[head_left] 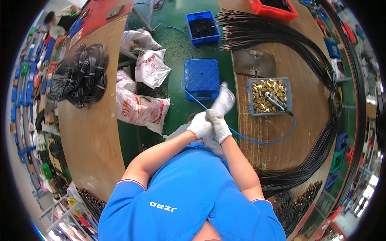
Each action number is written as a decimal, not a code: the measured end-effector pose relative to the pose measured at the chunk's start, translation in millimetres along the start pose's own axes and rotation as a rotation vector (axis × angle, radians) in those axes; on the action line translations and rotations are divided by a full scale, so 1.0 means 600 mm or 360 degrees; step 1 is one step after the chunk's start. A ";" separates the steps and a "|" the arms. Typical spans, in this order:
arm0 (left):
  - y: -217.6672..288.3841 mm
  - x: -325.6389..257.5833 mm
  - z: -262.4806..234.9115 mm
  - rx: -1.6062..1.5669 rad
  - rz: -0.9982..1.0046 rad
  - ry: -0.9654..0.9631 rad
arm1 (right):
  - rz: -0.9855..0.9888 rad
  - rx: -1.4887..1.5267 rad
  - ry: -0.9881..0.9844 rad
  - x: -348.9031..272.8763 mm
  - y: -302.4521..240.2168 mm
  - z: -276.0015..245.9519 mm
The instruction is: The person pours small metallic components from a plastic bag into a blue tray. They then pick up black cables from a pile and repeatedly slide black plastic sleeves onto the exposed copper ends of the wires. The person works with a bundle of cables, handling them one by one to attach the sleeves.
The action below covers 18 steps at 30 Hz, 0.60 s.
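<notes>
I have white gloves on both hands. My left hand (200, 125) and my right hand (220, 129) are pressed together in front of my tummy. The fingers of both are closed tight on a spare white glove (223, 101), which sticks up from my fingers. It could slip out and drop on the green floor (177, 44) if I pull too hard or let my fingers go loose. The blue hose (257, 141) runs just past my right fingers, so I could bump it. The grey tray (249, 96) of gold bits sits beyond my right fingers, near them. A blue stool (202, 77) is past the glove.
</notes>
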<state>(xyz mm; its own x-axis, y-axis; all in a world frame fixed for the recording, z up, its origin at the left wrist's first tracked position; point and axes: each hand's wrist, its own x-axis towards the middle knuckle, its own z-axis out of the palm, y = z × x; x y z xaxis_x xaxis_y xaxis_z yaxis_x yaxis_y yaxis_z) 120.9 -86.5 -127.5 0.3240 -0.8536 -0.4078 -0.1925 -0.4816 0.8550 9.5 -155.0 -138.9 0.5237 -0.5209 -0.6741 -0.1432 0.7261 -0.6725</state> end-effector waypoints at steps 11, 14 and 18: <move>0.065 -0.066 -0.129 0.0655 0.0708 0.0328 | 0.0201 0.0918 -0.0024 0.166 0.056 0.049; 0.069 -0.075 -0.181 0.0828 0.0771 0.0361 | 0.0392 0.0874 -0.0047 0.235 0.046 0.048; -0.037 -0.045 -0.243 0.0906 0.0805 0.0634 | 0.0722 0.1235 -0.0464 0.228 0.024 0.173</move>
<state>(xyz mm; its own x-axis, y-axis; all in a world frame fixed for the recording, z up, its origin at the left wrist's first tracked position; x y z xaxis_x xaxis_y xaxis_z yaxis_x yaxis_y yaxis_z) 251.6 -24.0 -89.0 0.3543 -0.9106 0.2129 -0.8025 -0.1792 0.5691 166.4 -169.5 -209.0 0.7595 -0.0589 -0.6478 0.1592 0.9824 0.0974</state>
